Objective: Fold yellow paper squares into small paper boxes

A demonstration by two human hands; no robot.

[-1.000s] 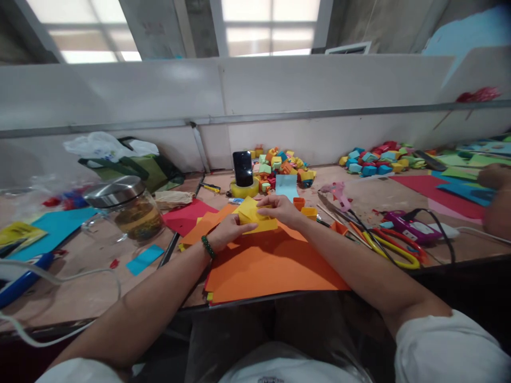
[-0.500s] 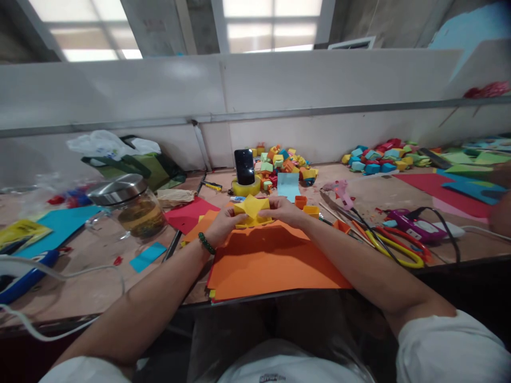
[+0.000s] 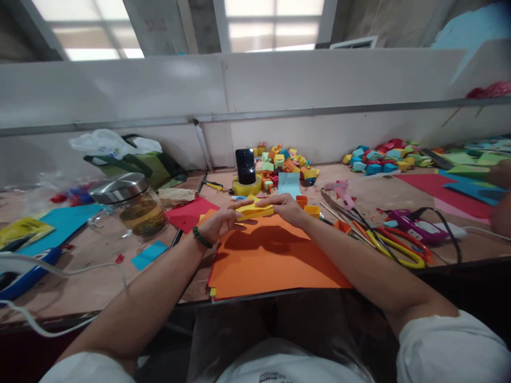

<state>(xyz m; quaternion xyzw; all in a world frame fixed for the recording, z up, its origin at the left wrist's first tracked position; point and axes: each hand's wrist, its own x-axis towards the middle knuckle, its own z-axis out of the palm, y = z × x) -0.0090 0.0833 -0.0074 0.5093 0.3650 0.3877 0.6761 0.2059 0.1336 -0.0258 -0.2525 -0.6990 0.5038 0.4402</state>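
Note:
A folded piece of yellow paper (image 3: 255, 210) is held between both hands, just above a stack of orange paper sheets (image 3: 279, 260). My left hand (image 3: 224, 219), with a green bead bracelet at the wrist, grips its left side. My right hand (image 3: 285, 206) pinches the right side, fingers laid over the top. A straight folded edge of the yellow paper faces me; part of it is hidden under the fingers. Small open orange and yellow paper boxes (image 3: 311, 211) stand right of my right hand. Behind the hands, a phone (image 3: 245, 166) leans upright on a yellow tape roll (image 3: 246, 186).
Small coloured paper cubes (image 3: 279, 162) are heaped at the back, with another pile (image 3: 375, 158) farther right. A pink glue gun (image 3: 341, 192), scissors (image 3: 399, 250) and a purple power strip (image 3: 417, 226) lie right. A glass tea jar (image 3: 138, 207) stands left. Another person's hand (image 3: 501, 213) shows at the right edge.
The yellow paper, spread with points showing before, is now tilted and pressed flatter, with a straight edge toward me. My fingers have shifted from its sides onto its top.

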